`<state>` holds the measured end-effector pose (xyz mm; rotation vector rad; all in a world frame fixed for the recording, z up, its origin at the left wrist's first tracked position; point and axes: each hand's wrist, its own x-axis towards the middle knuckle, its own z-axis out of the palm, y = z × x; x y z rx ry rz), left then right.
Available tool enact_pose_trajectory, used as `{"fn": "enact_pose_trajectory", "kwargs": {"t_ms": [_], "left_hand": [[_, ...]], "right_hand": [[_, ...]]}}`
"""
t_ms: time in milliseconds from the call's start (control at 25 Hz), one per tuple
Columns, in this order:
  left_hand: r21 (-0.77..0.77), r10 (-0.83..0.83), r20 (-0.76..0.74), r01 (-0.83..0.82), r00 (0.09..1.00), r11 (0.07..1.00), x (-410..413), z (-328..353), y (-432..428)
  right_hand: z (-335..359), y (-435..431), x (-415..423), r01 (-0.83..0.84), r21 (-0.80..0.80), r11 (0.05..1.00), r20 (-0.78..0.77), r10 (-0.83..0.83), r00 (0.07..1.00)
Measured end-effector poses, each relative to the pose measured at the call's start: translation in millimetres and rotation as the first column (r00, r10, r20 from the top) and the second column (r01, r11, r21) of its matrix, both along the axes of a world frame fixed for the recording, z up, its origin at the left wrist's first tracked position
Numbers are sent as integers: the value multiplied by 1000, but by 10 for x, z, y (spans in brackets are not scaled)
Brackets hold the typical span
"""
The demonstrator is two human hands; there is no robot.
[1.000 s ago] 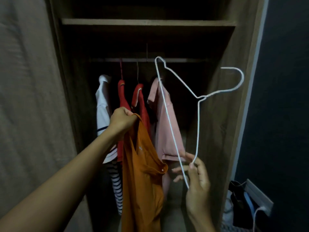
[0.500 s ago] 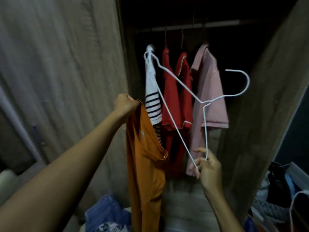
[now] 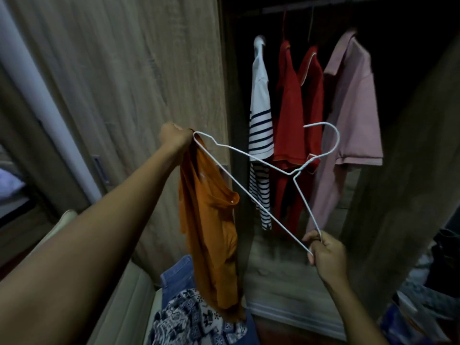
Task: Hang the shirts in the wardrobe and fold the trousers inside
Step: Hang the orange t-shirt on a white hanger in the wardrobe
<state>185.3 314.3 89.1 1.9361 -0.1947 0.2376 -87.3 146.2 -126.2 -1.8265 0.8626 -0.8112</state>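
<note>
My left hand [image 3: 175, 138] grips the top of an orange shirt [image 3: 211, 230], which hangs down in front of the wardrobe door. My right hand [image 3: 326, 252] holds one lower corner of a white wire hanger [image 3: 251, 155]. The hanger's other corner touches the shirt's top right beside my left hand, and its hook points up and right. Inside the open wardrobe a white striped shirt [image 3: 260, 115], two red shirts [image 3: 292, 113] and a pink shirt [image 3: 353, 115] hang from the rail [image 3: 298, 7].
The wooden wardrobe door [image 3: 129, 78] stands at the left. Blue jeans [image 3: 178, 275] and a patterned dark garment [image 3: 191, 317] lie below the orange shirt. The wardrobe's right side panel [image 3: 410, 183] is near my right arm. Dark clothes and bags [image 3: 445, 257] sit at the right edge.
The view has dropped and swung left. My right hand lowered the hanger and brought its far corner across to the top of the orange shirt at my left hand.
</note>
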Motion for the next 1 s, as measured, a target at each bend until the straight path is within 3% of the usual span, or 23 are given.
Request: {"fn": "enact_pose_trajectory", "kwargs": {"t_ms": [120,240,360,720,920,1000], "left_hand": [[44,60,25,-61,998,997,-6,31,61],[235,28,130,-58,991,970,-101,43,63],[331,-26,260,-64,965,941,-226,24,19],[244,-241,463,139,853,960,-579,101,-70],[241,-407,317,342,857,908,-559,180,25],[356,-392,415,250,821,900,-469,231,140]], "right_hand": [[68,107,-6,-13,-71,997,-71,8,997],[269,179,55,-19,-109,994,-131,5,991],[486,201,113,-61,-188,980,-196,23,980],[969,130,440,-117,-400,909,-225,26,974],[1151,45,588,-72,-312,947,-134,31,991],[1177,-4,610,-73,-298,952,-109,42,993]]}}
